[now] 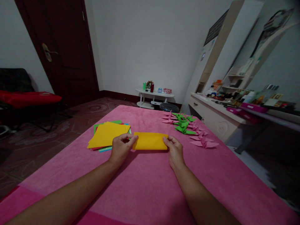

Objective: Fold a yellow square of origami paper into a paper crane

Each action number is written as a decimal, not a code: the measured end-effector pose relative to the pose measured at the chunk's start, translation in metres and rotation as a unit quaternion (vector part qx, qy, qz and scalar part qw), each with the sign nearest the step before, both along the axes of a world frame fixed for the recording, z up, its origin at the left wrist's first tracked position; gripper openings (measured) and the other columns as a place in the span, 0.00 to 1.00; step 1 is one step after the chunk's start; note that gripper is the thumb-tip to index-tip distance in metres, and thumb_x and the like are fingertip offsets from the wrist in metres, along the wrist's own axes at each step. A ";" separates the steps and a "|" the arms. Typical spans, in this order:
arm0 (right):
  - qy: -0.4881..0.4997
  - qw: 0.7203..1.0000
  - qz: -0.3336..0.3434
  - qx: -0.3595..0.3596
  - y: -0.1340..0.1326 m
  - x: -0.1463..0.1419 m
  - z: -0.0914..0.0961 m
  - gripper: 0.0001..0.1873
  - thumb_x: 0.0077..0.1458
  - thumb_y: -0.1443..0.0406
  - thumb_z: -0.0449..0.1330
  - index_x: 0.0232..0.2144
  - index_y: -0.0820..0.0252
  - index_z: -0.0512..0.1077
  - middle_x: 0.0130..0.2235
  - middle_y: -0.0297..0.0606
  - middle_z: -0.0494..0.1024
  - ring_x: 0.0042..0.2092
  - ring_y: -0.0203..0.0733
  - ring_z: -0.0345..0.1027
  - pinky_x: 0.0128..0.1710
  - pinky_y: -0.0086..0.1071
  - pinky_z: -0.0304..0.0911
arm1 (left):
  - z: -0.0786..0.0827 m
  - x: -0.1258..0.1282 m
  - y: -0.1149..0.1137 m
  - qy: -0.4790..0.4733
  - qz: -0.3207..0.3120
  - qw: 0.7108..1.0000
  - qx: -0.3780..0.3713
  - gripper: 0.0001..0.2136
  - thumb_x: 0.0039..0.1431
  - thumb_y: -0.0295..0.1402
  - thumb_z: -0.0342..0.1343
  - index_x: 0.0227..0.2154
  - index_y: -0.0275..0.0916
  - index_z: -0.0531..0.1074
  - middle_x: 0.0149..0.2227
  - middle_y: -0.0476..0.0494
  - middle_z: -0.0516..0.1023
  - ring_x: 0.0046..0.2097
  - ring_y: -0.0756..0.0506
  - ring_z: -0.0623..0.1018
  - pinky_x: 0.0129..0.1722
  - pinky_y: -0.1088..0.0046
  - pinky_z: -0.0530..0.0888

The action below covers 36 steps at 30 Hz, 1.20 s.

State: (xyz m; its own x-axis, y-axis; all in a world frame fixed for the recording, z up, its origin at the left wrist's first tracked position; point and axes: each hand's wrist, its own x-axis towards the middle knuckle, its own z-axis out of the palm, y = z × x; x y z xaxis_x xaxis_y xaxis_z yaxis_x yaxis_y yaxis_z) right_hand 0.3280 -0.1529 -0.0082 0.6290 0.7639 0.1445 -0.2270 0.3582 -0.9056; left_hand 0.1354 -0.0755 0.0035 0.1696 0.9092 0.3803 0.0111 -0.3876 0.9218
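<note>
A yellow sheet of paper (150, 141), folded into a rectangle, is held up between my two hands just above the pink cloth. My left hand (121, 146) pinches its left edge, thumb in front. At the right edge, my right hand (175, 150) grips it the same way. Beside my left hand lies a loose stack of coloured paper (106, 134), yellow on top, with green, red and blue edges showing beneath. To the right of my right hand stand several folded paper cranes, green ones (183, 125) and pink ones (204, 142).
The pink cloth (145, 187) covers the surface in front of me. A white stand (154, 93) with small items is by the far wall. On the right is a dresser (211, 109) crowded with bottles and boxes; a red-covered chair (30, 98) and a dark door (58, 47) are left.
</note>
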 end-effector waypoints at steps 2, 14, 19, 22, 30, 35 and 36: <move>-0.007 1.000 -0.005 -0.002 0.000 0.000 0.000 0.11 0.39 0.62 0.67 0.30 0.59 0.75 0.27 0.33 0.78 0.28 0.40 0.70 0.32 0.33 0.65 | -0.001 0.000 0.001 0.004 0.007 1.000 0.010 0.12 0.48 0.39 0.59 0.21 0.34 0.72 0.20 0.50 0.69 0.24 0.52 0.67 0.23 0.80 0.63; -0.063 0.996 -0.046 -0.053 -0.003 0.003 0.012 0.13 0.34 0.61 0.67 0.24 0.64 0.73 0.23 0.32 0.75 0.25 0.37 0.68 0.27 0.29 0.62 | 0.013 0.001 -0.013 -0.045 -0.026 0.999 -0.016 0.14 0.47 0.32 0.59 0.35 0.40 0.61 0.18 0.59 0.66 0.19 0.55 0.65 0.21 0.83 0.63; -0.201 0.965 -0.055 -0.159 -0.008 0.021 0.015 0.14 0.33 0.62 0.66 0.25 0.62 0.71 0.21 0.32 0.74 0.23 0.38 0.67 0.23 0.28 0.60 | 0.011 -0.001 -0.022 0.074 -0.072 0.994 -0.026 0.14 0.47 0.30 0.57 0.37 0.40 0.61 0.17 0.59 0.65 0.19 0.54 0.66 0.21 0.82 0.62; -0.319 0.913 -0.076 -0.242 -0.009 0.028 0.007 0.13 0.35 0.64 0.65 0.29 0.59 0.71 0.22 0.30 0.74 0.23 0.36 0.67 0.22 0.26 0.57 | 0.002 -0.001 -0.022 0.179 -0.084 0.980 0.018 0.12 0.48 0.29 0.55 0.37 0.40 0.63 0.18 0.58 0.66 0.20 0.53 0.68 0.21 0.80 0.61; -0.517 0.772 -0.094 -0.358 -0.012 0.023 0.001 0.12 0.39 0.66 0.63 0.31 0.53 0.69 0.27 0.28 0.75 0.28 0.34 0.67 0.24 0.26 0.51 | -0.004 -0.004 -0.021 0.392 -0.075 0.906 0.141 0.09 0.49 0.27 0.53 0.35 0.42 0.69 0.26 0.51 0.73 0.28 0.49 0.73 0.27 0.74 0.65; -0.532 0.754 -0.092 -0.375 -0.011 0.022 0.004 0.13 0.40 0.66 0.63 0.32 0.53 0.68 0.29 0.28 0.75 0.29 0.35 0.68 0.25 0.26 0.50 | -0.004 0.000 -0.016 0.405 -0.131 0.841 0.335 0.20 0.51 0.23 0.50 0.47 0.46 0.68 0.58 0.44 0.63 0.58 0.40 0.63 0.52 0.59 0.62; -0.530 0.755 -0.089 -0.376 -0.011 0.022 0.004 0.13 0.40 0.66 0.64 0.32 0.54 0.68 0.28 0.28 0.75 0.29 0.35 0.68 0.25 0.26 0.50 | -0.003 0.002 -0.014 0.417 -0.171 0.814 0.366 0.23 0.51 0.21 0.50 0.50 0.48 0.66 0.61 0.46 0.60 0.61 0.39 0.59 0.55 0.56 0.59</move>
